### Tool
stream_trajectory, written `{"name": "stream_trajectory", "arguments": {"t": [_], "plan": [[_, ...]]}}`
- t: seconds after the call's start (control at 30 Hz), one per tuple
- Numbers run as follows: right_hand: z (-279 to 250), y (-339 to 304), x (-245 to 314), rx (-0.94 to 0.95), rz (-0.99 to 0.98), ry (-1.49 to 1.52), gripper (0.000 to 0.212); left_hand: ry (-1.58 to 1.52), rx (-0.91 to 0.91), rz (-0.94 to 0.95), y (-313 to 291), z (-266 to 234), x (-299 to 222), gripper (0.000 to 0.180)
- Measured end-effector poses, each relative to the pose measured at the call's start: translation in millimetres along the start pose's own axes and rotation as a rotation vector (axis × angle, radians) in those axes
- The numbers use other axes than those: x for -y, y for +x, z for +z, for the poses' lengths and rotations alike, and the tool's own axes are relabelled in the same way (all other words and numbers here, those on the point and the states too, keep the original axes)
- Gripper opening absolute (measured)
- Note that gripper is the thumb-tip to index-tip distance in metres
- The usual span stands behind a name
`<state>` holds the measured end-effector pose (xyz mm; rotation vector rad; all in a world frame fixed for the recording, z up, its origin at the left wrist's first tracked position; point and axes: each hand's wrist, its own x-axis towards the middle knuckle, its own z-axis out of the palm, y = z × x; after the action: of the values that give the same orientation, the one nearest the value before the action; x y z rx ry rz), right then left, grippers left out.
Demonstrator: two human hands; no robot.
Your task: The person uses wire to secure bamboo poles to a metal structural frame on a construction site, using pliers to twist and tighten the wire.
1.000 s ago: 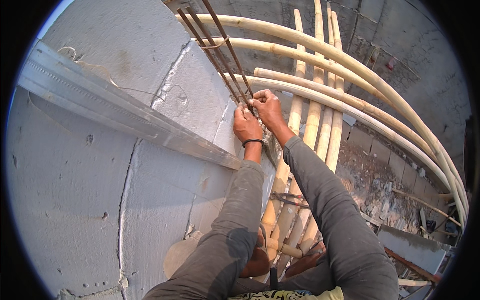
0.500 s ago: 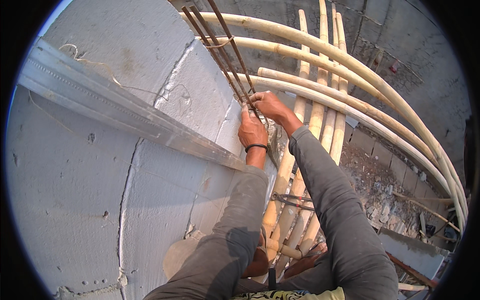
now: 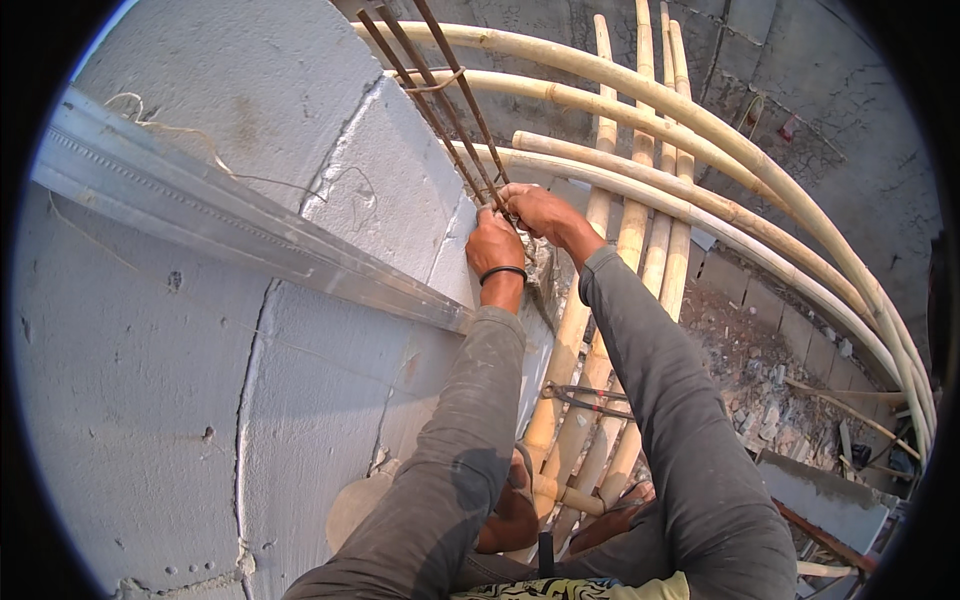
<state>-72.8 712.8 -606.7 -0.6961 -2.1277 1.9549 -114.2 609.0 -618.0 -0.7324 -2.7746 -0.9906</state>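
Three rusty steel rebars (image 3: pixel 437 95) rise at a slant beside a grey block wall (image 3: pixel 330 350), with a bent metal stirrup (image 3: pixel 437 83) around them higher up. Low on these bars, my left hand (image 3: pixel 495 246) is closed, its thumb and fingertips pinched against them. My right hand (image 3: pixel 548 214) meets it from the right, fingers curled in at the same spot. Whatever is between the fingertips is too small to make out. Below my hands, a pair of pincers (image 3: pixel 585 398) with dark handles lies across bamboo poles (image 3: pixel 632 235).
A long metal profile (image 3: pixel 250 220) leans across the wall at left, with loose string (image 3: pixel 190 130) above it. Curved bamboo rails (image 3: pixel 700 135) sweep around the right side. My feet (image 3: pixel 510 515) are on the bamboo poles; rubble (image 3: pixel 775 410) lies on the ground far below.
My left hand has shifted slightly left and up along the rebars. My right fingers have curled in closer to it. The view has moved a little.
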Motion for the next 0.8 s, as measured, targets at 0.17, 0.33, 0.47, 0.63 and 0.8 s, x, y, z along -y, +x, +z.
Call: {"name": "stream_trajectory", "arguments": {"t": [0.17, 0.33, 0.47, 0.63, 0.8], "plan": [[9, -8, -17, -0.193, -0.253, -0.104, 0.022, 0.008, -0.031, 0.011, -2, 3, 7, 0.017], [14, -22, -23, -0.457, -0.188, -0.283, 0.020, -0.015, -0.090, 0.025, -6, 2, 9, 0.017], [30, -33, -40, -0.440, -0.228, -0.171, 0.017, -0.182, -0.142, -0.039, -8, 7, 7, 0.016], [26, -42, -40, -0.237, -0.042, 0.424, 0.014, -0.387, -0.129, -0.117, -15, 12, 9, 0.016], [8, -30, -28, -0.242, -0.184, 0.033, 0.018, -1.090, -0.049, -0.314, -11, 35, 17, 0.013]]}}
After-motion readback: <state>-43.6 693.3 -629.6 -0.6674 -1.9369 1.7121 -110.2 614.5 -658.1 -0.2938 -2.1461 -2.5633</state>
